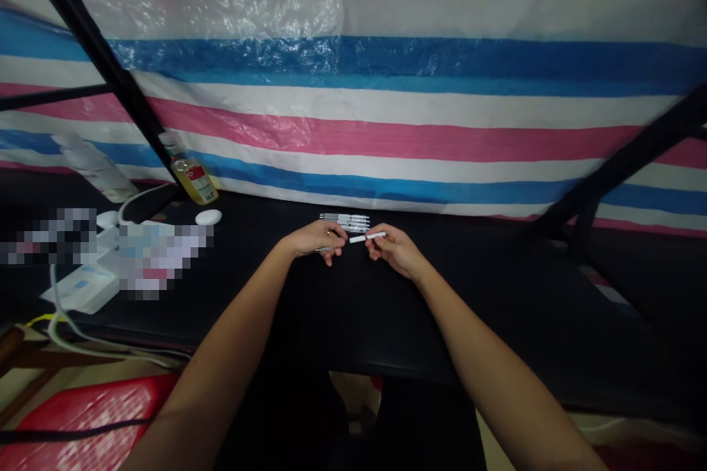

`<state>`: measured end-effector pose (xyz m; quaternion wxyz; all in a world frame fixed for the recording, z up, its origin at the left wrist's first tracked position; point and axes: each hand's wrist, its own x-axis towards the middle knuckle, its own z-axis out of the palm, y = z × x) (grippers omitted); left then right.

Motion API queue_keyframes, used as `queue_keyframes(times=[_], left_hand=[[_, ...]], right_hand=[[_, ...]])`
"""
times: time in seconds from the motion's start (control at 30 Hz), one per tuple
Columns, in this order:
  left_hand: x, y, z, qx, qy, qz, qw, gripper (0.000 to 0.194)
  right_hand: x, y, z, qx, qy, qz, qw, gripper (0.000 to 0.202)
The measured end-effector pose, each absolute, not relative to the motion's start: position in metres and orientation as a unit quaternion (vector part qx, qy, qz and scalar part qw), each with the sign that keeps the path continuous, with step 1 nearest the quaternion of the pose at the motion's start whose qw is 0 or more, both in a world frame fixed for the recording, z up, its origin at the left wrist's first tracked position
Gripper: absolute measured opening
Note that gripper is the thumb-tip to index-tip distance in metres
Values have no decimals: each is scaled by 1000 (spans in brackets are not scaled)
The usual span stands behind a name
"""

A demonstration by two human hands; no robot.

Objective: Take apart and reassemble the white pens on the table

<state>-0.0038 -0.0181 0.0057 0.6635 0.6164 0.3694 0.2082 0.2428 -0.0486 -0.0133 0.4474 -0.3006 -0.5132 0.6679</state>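
Several pens [353, 222] lie side by side on the black table [353, 309], just behind my hands. My right hand [393, 250] pinches a thin white pen-like piece [376, 235] between thumb and fingers. A short white piece [357, 240] sits between the two hands, close to the left fingertips; whether it is joined to the right hand's piece cannot be made out. My left hand [320, 240] is closed round a slim pen-like item [325, 249], mostly hidden by the fingers.
At the left stand a bottle of yellow liquid [197, 180] and a whitish bottle [96, 165]. Nearby are a white rounded object [208, 217], a white box [88, 283] and cables. A striped sheet [387, 140] hangs behind; a red stool [88, 419] is below left.
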Motion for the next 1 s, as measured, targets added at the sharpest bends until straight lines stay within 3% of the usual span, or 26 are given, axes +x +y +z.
queue_keyframes(times=[0.2,0.33,0.5,0.7,1.0], left_hand=[[-4,-15,7,630,321,256,659,40],[-1,-11,2,636,378,284,610,41],[11,-11,-7,728,462,304,406,23],[27,-25,0,843,454,205,204,18],[27,-21,-3,821,496,208,192,13]], right_hand=[[247,-45,-8,-325,-478,636,511,26],[247,-40,-12,-371,-450,589,559,24],[242,-39,-17,-454,-547,515,479,28],[241,-40,-16,-444,-591,503,448,33],[247,-38,-16,-467,-518,516,497,27]])
